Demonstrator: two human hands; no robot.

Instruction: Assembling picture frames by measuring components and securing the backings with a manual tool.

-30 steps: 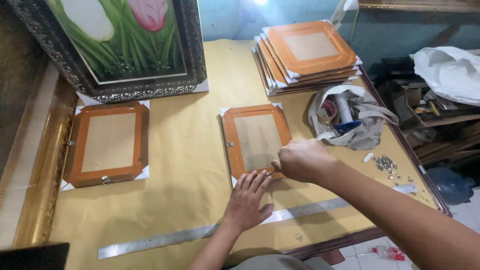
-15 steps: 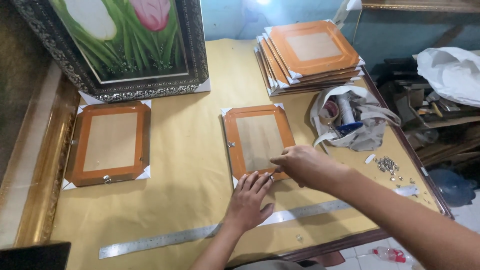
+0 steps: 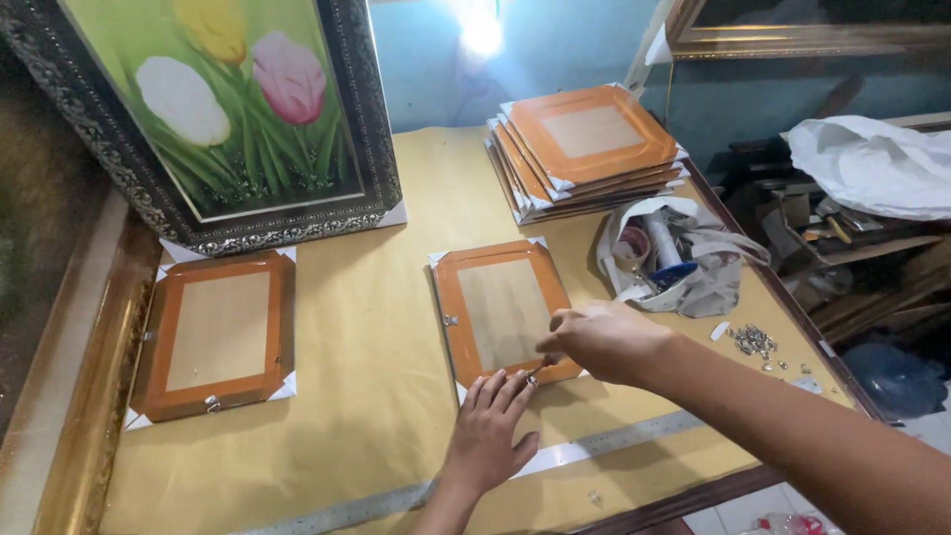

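Observation:
A small orange-brown picture frame (image 3: 505, 312) lies back-up on the yellow table covering, in the middle. My left hand (image 3: 490, 431) rests flat below it, fingertips touching the frame's bottom edge. My right hand (image 3: 604, 342) reaches in from the right, with its fingers pinched on a small metal piece (image 3: 535, 374) at the frame's lower right edge, just above my left fingertips. What the piece is cannot be made out.
A second similar frame (image 3: 218, 332) lies at the left. A stack of frames (image 3: 589, 149) sits at the back, a framed tulip painting (image 3: 248, 109) leans at the back left. A white bag (image 3: 674, 258), loose metal bits (image 3: 755, 340) and a steel ruler (image 3: 594, 446) lie nearby.
My right hand has shifted a little left and down to the frame's bottom edge. My left fingertips have crept up to meet it.

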